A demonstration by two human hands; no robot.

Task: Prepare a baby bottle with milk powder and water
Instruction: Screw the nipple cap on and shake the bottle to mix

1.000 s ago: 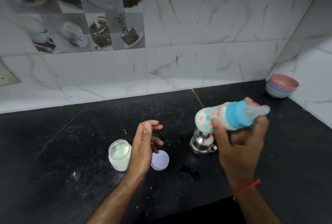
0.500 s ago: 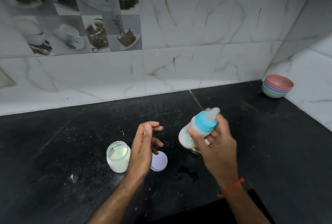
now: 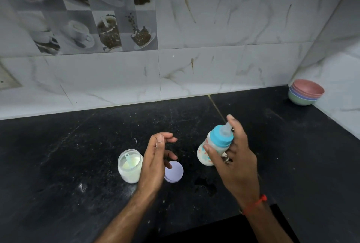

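My right hand grips a baby bottle with a blue collar and clear teat, tilted so the teat points up and right. White milk fills its lower part. My left hand hovers open, edge-on, between an open milk powder jar with a small scoop inside and the jar's pale lilac lid, which lies flat on the black counter. A steel vessel is almost fully hidden behind my right hand.
A stack of coloured bowls stands in the back right corner against the tiled wall. Powder specks are scattered over the counter and a wet patch lies in front of the bottle. The counter's front edge runs bottom right.
The bottle swung from lying sideways, teat to the right, down and left to a more upright tilt. My right hand now covers the steel vessel. My left hand stayed put.
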